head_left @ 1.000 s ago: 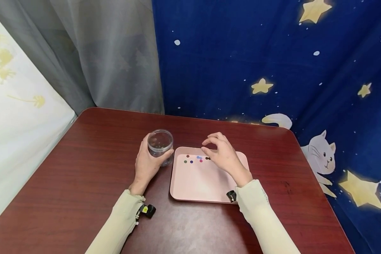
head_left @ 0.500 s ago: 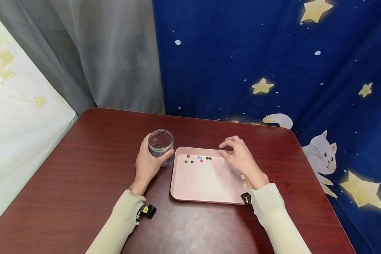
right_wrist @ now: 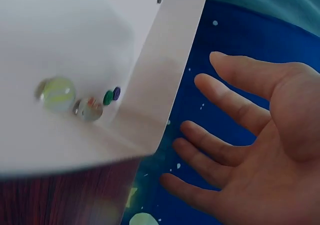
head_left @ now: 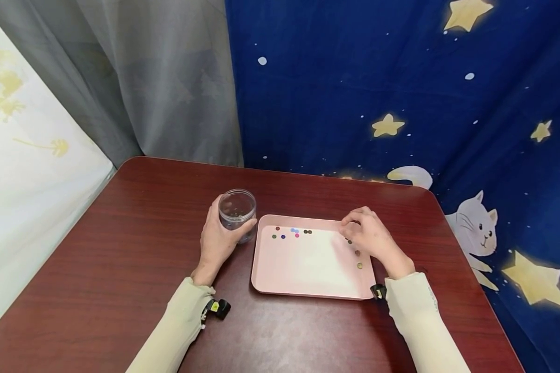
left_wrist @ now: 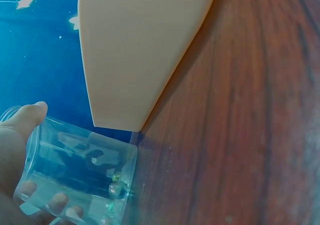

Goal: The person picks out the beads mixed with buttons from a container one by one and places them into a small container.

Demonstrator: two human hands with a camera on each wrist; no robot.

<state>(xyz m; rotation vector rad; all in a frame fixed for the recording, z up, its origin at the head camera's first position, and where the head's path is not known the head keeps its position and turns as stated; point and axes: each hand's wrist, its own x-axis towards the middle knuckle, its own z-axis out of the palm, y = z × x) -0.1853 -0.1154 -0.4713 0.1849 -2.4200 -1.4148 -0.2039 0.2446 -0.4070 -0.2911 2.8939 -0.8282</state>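
Observation:
My left hand [head_left: 217, 241] grips a clear plastic jar [head_left: 238, 210] from its left side, thumb across the near face. In the left wrist view the jar's bottom holds a few glass marbles [left_wrist: 117, 189]. Right of the jar lies a pink tray [head_left: 303, 280]. Over the tray's far right corner hovers my right hand [head_left: 373, 235], fingers apart with nothing between them. Below it, the right wrist view shows a yellow-streaked marble [right_wrist: 59, 94], an orange-flecked marble [right_wrist: 90, 109], a green button [right_wrist: 108, 97] and a purple button [right_wrist: 116, 93].
Several small coloured buttons lie along the tray's far left side, among them a pink button [head_left: 297, 235] and a dark blue button [head_left: 283, 237]. Everything stands on a reddish-brown table [head_left: 121, 259]. A blue star curtain [head_left: 308, 93] hangs behind the far edge.
My right hand has moved right across the tray to its far right corner, uncovering the marbles at the right side. The left hand and jar stay in place.

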